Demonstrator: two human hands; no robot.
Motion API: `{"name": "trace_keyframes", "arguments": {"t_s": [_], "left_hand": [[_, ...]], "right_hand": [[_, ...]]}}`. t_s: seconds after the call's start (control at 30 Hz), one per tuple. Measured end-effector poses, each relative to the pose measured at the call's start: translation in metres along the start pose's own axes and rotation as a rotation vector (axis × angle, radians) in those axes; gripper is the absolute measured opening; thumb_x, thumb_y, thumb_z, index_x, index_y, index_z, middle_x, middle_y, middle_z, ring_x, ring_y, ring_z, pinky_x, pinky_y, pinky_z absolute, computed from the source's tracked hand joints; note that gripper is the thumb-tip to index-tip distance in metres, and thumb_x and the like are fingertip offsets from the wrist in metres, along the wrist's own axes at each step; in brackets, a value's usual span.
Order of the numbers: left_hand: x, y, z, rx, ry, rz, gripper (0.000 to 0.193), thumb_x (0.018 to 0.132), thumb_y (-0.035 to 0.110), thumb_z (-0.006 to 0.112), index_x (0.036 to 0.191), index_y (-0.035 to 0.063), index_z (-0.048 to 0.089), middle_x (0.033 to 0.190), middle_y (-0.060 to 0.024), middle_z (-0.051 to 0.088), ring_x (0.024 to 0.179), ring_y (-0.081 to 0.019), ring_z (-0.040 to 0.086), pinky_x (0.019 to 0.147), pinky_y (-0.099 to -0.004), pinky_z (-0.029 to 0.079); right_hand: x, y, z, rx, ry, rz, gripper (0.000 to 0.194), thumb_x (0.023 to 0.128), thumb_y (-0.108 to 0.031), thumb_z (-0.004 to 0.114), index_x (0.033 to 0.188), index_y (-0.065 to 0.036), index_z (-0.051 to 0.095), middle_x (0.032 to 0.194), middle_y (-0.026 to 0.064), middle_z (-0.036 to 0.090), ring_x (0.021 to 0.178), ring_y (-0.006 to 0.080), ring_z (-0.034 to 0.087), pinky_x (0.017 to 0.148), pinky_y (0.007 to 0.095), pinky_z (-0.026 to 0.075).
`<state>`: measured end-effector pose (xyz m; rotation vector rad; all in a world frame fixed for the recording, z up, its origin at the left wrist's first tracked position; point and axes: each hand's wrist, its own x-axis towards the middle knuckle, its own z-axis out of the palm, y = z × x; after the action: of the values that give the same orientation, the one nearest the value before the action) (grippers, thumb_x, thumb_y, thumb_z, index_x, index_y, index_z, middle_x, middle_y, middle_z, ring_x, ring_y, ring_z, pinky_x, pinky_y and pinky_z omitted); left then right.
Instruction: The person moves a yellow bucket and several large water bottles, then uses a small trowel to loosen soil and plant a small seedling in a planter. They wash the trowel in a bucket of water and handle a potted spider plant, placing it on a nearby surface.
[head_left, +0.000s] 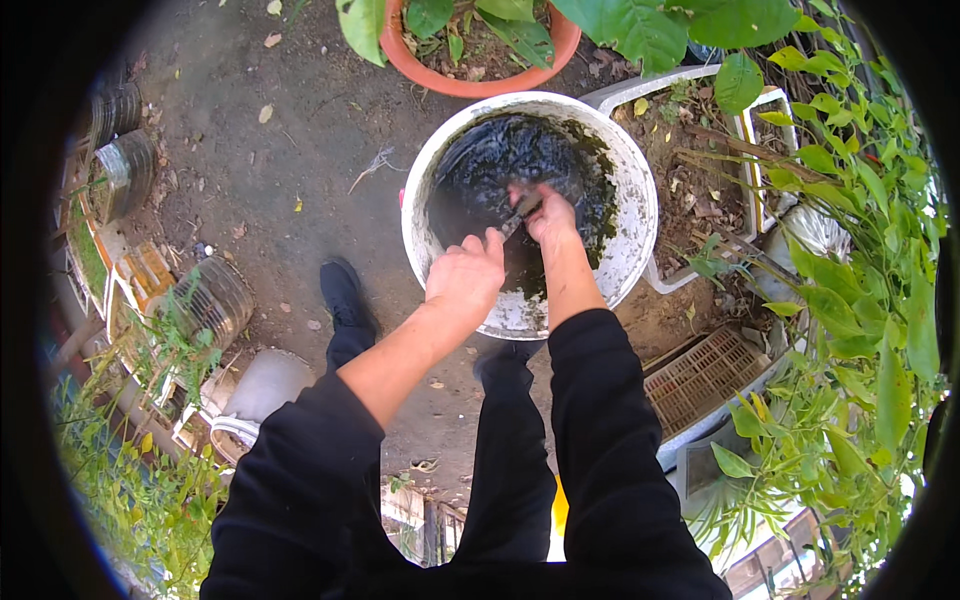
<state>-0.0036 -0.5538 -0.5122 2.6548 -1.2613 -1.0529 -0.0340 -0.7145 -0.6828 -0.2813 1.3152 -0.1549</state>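
Observation:
A round white bucket (637, 210) with dirt-stained walls stands on the ground before me, with dark, rippling water (472, 157) inside. Over the water, my left hand (469, 274) is closed around one end of a short hand tool (513, 222), perhaps a small trowel. My right hand (553, 216) has its fingers about the tool's other end, close to the water. Motion blur and the fingers hide that end, so its shape is unclear. Dark green bits cling to the bucket's inner wall on the right.
Beyond the bucket sits a terracotta-coloured planter (480, 84) with large leaves. White-rimmed planting boxes (660, 281) and a brown plastic crate (705, 379) lie to the right, near leafy stems (892, 337). Clear plastic containers (214, 300) and a grey bucket (270, 386) line the left.

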Motion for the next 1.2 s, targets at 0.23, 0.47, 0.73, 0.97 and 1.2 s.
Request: {"name": "trace_keyframes", "arguments": {"t_s": [0.23, 0.47, 0.73, 0.97, 1.2], "left_hand": [[0.018, -0.009, -0.007, 0.073, 0.087, 0.035, 0.052, 0.076, 0.008, 0.059, 0.124, -0.0098, 0.047, 0.088, -0.0184, 0.060, 0.075, -0.0299, 0.065, 0.062, -0.0380, 0.055], [0.020, -0.013, -0.012, -0.257, -0.012, -0.049, 0.022, 0.084, 0.008, 0.053, 0.106, 0.0060, 0.051, 0.066, -0.0082, 0.057, 0.055, -0.0234, 0.061, 0.049, -0.0382, 0.048], [0.017, -0.025, -0.036, -2.037, -0.558, -0.765, 0.020, 0.094, 0.023, 0.051, 0.105, 0.0062, 0.050, 0.059, 0.0026, 0.041, 0.041, -0.0089, 0.032, 0.039, -0.0260, 0.025], [0.028, -0.020, -0.029, -2.146, -0.495, -0.680, 0.024, 0.094, 0.027, 0.053, 0.105, 0.0061, 0.049, 0.058, 0.0043, 0.041, 0.041, -0.0077, 0.033, 0.040, -0.0258, 0.026], [0.024, -0.021, -0.032, -2.081, -0.655, -0.770, 0.031, 0.092, 0.034, 0.060, 0.103, 0.0066, 0.052, 0.055, 0.0058, 0.039, 0.040, -0.0065, 0.031, 0.039, -0.0256, 0.024]], "right_hand": [[-0.019, 0.022, 0.012, 0.026, -0.233, 0.249, 0.022, 0.098, -0.011, 0.042, 0.104, 0.008, 0.049, 0.091, 0.0247, 0.062, 0.077, 0.0355, 0.063, 0.068, 0.0437, 0.055], [-0.017, 0.015, 0.015, 0.263, 0.002, 0.010, 0.030, 0.100, -0.023, 0.039, 0.105, 0.005, 0.050, 0.090, 0.0177, 0.063, 0.072, 0.0277, 0.062, 0.062, 0.0392, 0.056], [0.005, 0.012, 0.009, 0.265, 0.049, -0.079, 0.020, 0.091, 0.000, 0.040, 0.105, 0.009, 0.051, 0.092, 0.0218, 0.063, 0.068, 0.0276, 0.063, 0.058, 0.0335, 0.055], [0.000, 0.008, 0.007, 0.188, -0.127, 0.180, 0.023, 0.097, -0.012, 0.041, 0.103, 0.008, 0.052, 0.084, 0.0198, 0.063, 0.070, 0.0295, 0.062, 0.061, 0.0344, 0.055], [-0.015, 0.005, 0.008, 0.302, -0.008, 0.016, 0.019, 0.094, -0.009, 0.047, 0.097, 0.007, 0.057, 0.085, 0.0162, 0.063, 0.068, 0.0237, 0.062, 0.059, 0.0325, 0.054]]}}
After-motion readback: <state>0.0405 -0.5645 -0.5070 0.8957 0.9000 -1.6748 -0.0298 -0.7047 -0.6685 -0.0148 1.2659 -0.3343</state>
